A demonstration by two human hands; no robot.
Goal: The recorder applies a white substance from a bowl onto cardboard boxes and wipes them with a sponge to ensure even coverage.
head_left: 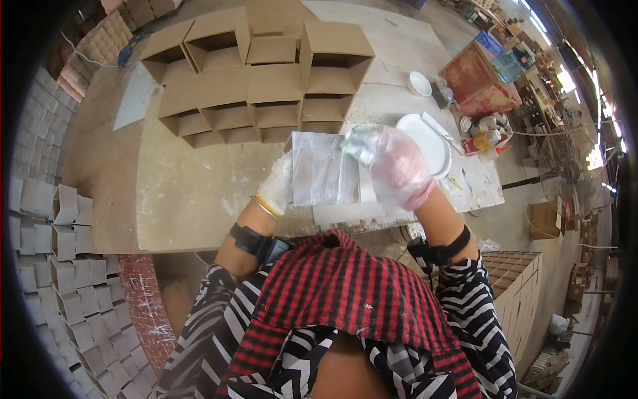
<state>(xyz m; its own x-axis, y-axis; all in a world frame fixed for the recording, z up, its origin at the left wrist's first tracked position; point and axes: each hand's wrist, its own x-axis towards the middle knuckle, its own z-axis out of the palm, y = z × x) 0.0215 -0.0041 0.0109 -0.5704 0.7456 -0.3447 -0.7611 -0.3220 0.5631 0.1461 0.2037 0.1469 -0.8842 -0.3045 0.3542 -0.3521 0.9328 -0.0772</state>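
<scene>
White-coated square box by counter's near edge; my white-gloved left hand clasps its side, likely steadying it; plastic-covered pink right hand half-curled, hold unclear.

Bright, diffuse light covers the tabletop, with deeper shade inside the cardboard boxes at upper left of centre. Glare burns out the strip lights and window-like patches toward the right edge. Motion blur softens the right hand near centre. Distant detail at right looks soft; fisheye distortion bends the rim, which darkens to black.
</scene>
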